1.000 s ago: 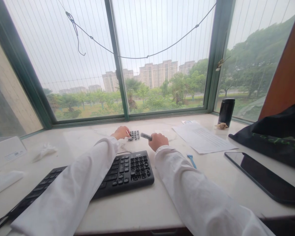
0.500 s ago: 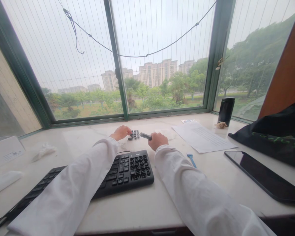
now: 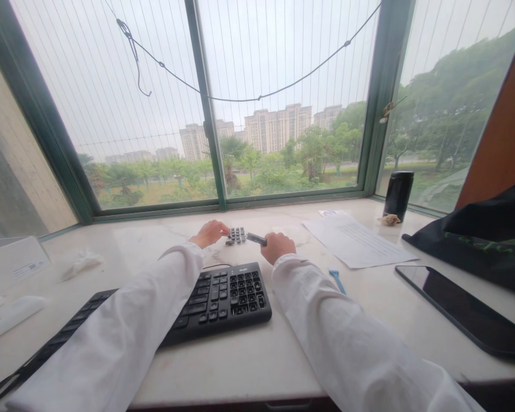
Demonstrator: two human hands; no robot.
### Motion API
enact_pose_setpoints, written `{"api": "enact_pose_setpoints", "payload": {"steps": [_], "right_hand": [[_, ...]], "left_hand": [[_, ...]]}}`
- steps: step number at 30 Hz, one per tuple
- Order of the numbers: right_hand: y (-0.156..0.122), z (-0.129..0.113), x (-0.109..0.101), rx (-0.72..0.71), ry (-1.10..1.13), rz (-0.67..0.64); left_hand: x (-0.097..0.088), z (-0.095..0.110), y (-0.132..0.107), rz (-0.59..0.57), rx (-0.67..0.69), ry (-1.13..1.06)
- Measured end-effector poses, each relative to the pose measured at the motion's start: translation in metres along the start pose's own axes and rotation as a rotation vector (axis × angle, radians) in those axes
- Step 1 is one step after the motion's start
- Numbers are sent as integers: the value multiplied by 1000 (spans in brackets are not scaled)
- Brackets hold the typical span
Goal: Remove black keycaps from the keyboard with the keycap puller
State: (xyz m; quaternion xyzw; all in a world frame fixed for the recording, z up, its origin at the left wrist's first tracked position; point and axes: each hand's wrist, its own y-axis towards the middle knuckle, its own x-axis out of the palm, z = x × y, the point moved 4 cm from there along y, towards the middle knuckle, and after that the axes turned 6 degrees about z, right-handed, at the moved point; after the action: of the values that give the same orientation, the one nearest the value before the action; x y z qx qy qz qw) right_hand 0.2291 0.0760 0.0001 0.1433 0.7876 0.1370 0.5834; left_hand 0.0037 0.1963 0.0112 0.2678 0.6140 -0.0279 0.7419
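Currently, the right hand (image 3: 278,247) grips a dark tool (image 3: 256,239) beside loose keys (image 3: 237,235) beyond the keyboard (image 3: 229,300); whether the left hand (image 3: 211,233) pinches one is unclear. Key handling appears in hand; the next move calls for precision.

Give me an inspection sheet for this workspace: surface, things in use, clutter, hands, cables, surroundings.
Surface: grey-veined white tabletop
Things in use: black plastic keyboard, number pad mostly uncapped; small dark square keycaps grouped beyond it
Clutter: printed white paper sheet, small blue plastic tool, flat black phone-like slab, black cylindrical can, black fabric bag, crumpled white tissue
Hands: left hand beside the keycaps, contact and grip unclear; right hand grips a slim dark tool pointing towards them
Cables: thin dark cable behind the keyboard
Surroundings: green-framed window; black knotted cord strung across it; trees and buildings outside
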Motion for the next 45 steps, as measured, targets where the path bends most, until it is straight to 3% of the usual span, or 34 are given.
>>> {"api": "enact_pose_setpoints", "payload": {"steps": [5,15,23,45], "right_hand": [[0,0,-1,4,1,2],[0,1,1,1,13,-17],[0,1,2,0,15,-25],[0,0,1,10,-2,-18]], "left_hand": [[2,-2,-3,-45,-16,-25],[-1,-7,-5,-8,-39,-30],[5,-8,0,-25,-102,5],[16,-8,9,-14,-114,35]]}}
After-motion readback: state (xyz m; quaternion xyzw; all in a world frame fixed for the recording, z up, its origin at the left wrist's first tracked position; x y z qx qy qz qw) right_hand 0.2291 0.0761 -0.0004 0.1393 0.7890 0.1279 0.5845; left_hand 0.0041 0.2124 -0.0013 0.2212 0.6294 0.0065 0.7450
